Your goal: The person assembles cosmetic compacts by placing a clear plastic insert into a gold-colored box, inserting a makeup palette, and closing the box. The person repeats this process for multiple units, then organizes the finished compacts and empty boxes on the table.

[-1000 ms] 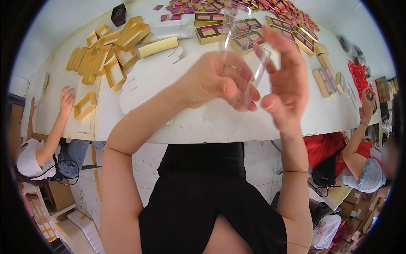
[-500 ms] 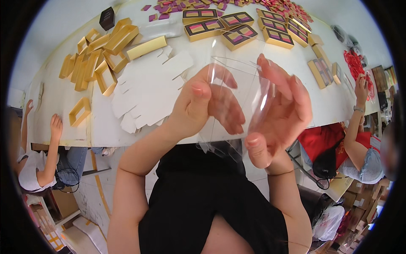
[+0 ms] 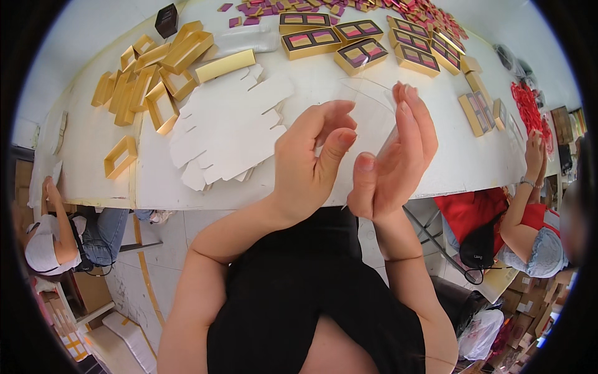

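Observation:
A clear plastic box sleeve (image 3: 372, 103) stands between my two hands above the table's near edge. Its upper rim and a crease show faintly, while the lower part is mostly hidden. My left hand (image 3: 305, 162) curves round its left side, with the fingers and thumb bent inward. Against the right side lies my right hand (image 3: 402, 153), its fingers close together and its thumb toward the left one. Flat white card blanks (image 3: 230, 124) lie stacked on the table just left of my hands.
Open gold box frames (image 3: 146, 81) and a gold strip (image 3: 225, 65) lie left. Filled gold boxes (image 3: 361, 56) stand at the back, before small purple and gold pieces (image 3: 423, 15). Gold-edged boxes (image 3: 476, 112) and red cords (image 3: 529, 109) lie right. People sit at both sides.
My hands have come closer together round the plastic sleeve, and the right hand has moved left. The person at the left has drawn a hand back toward the body.

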Demonstrator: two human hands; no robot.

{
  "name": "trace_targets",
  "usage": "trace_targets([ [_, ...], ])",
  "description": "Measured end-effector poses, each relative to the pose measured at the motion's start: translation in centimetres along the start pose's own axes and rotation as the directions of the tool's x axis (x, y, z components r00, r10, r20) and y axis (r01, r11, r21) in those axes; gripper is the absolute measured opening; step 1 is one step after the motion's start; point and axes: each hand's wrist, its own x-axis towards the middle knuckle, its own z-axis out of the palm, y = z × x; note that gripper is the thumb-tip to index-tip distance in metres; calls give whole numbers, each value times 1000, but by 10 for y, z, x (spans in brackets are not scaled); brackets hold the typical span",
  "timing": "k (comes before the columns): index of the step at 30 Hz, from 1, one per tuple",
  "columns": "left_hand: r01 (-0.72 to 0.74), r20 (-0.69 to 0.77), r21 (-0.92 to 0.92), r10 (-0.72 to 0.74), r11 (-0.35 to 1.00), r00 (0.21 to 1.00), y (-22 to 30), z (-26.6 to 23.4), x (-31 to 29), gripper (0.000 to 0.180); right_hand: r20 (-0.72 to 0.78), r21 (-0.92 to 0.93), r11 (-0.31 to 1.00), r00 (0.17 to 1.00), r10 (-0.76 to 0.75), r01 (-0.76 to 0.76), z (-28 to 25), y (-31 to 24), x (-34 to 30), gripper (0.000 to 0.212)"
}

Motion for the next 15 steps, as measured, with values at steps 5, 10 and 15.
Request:
trace_targets([
  [5, -138, -47, 67, 141, 988, 989, -1, -2, -2, 54, -36, 202, 971, 990, 136, -126, 5, 5, -6, 50],
  [10, -49, 182, -142, 75, 989, 980, 4, -13, 0, 59, -64, 460, 868, 969, 240, -185, 7, -3, -10, 50],
  [15, 184, 237, -227, -129, 956, 963, 13, -21, -10, 62, -102, 379, 914, 974, 200, -148, 4, 0, -4, 56],
])
